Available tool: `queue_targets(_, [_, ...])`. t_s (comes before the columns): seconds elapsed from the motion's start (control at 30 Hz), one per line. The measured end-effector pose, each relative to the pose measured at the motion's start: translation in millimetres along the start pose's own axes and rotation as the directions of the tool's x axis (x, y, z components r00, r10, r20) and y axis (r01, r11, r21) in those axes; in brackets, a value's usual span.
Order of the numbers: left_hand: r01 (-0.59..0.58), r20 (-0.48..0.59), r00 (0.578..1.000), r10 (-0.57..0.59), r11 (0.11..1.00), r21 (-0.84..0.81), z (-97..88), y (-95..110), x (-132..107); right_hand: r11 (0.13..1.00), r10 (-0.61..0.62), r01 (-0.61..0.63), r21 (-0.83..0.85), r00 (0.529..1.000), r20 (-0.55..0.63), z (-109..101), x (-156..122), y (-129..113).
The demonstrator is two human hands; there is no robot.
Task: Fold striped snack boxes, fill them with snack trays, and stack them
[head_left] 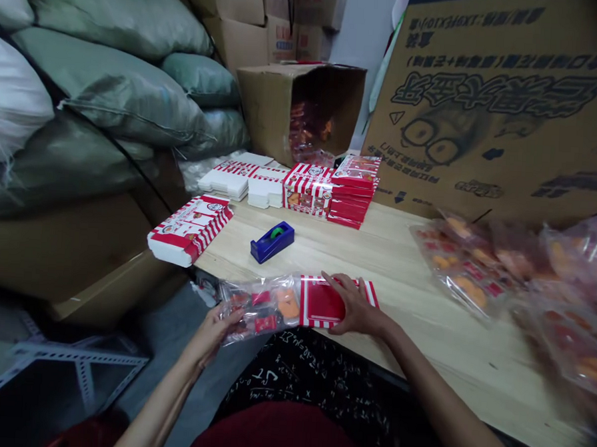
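A clear plastic bag of small red and orange toy pieces (261,307) sticks out of the left end of a red-and-white striped box (324,303) lying at the near edge of the wooden table (401,269). My left hand (219,327) grips the bag's outer end with curled fingers. My right hand (355,308) lies flat on top of the box with its fingers stretched out, pressing it down.
A blue tape dispenser (272,241) sits behind the box. Stacks of striped boxes (330,192) and flat ones (191,229) stand further back. More filled bags (516,275) are heaped at right. Cardboard cartons (304,107) and grey sacks (116,74) line the back and left.
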State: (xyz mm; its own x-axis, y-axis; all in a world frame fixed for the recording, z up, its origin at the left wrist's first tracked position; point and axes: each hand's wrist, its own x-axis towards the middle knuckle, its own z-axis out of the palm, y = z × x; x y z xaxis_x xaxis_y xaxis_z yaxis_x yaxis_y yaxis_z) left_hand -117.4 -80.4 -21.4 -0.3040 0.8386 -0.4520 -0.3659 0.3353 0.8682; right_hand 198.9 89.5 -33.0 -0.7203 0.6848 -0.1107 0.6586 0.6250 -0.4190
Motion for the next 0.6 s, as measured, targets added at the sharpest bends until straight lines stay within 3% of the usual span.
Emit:
queue_targets(0.2, [0.087,0.215,0.97,-0.111,0.989,0.119,-1.7,25.7,28.5,1.0,0.002,-0.001,0.01,0.998,-0.06,8.0,-9.0,2.4])
queue_targets(0.4, [0.167,0.313,0.924,-0.219,0.968,0.185,14.3,42.6,62.2,0.999,-0.031,0.035,0.034,0.994,-0.109,8.6,-9.4,6.6])
queue_targets(0.6, [0.178,0.35,0.898,-0.268,0.947,0.267,17.8,53.9,76.5,0.999,0.025,-0.019,0.046,0.99,-0.14,13.5,-14.1,6.9])
